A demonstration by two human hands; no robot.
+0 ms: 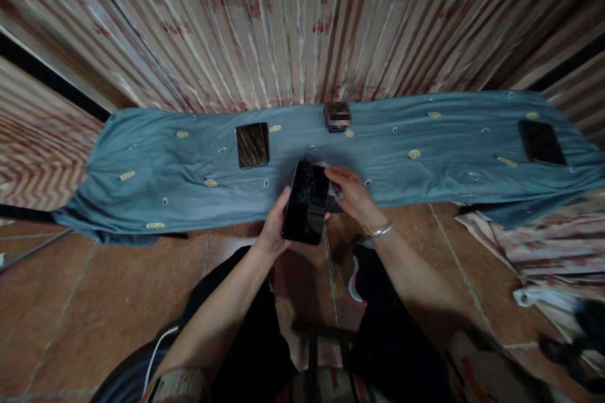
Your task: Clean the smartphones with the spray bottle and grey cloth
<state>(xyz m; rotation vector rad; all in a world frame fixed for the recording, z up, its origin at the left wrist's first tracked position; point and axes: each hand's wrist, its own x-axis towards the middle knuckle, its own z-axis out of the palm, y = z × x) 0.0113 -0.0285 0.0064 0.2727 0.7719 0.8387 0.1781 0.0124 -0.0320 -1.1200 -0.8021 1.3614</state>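
- Cracked phone — dark, screen up, held in the air above the near edge of the blue cloth, about at its middle.
- Left hand — grips the cracked phone's lower left edge; thumb pressed along the side, other fingers hidden behind it.
- Right hand — at the cracked phone's upper right corner, over the cloth's near edge; fingers curled close together; whether they pinch the corner cannot be told. Silver bracelet on the wrist.
- Second phone — flat on the cloth, left of its middle.
- Third phone — flat at the cloth's right end.
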